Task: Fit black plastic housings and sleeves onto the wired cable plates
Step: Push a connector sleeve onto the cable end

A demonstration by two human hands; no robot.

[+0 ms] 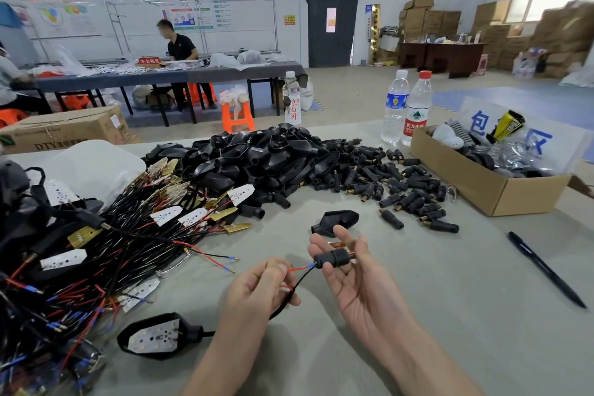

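Single head-worn wide-angle view, looking forward and down, close over the table (434,283); workshop room beyond.

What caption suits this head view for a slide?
Left hand pinches red and black wires entering a black sleeve held by the right hand, housings piled behind.

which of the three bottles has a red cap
The rightmost bottle, next to the cardboard box; the middle bottle and the left bottle have white caps.

"DTY" on carton (64,133), "不合格区" on red sign (149,60)
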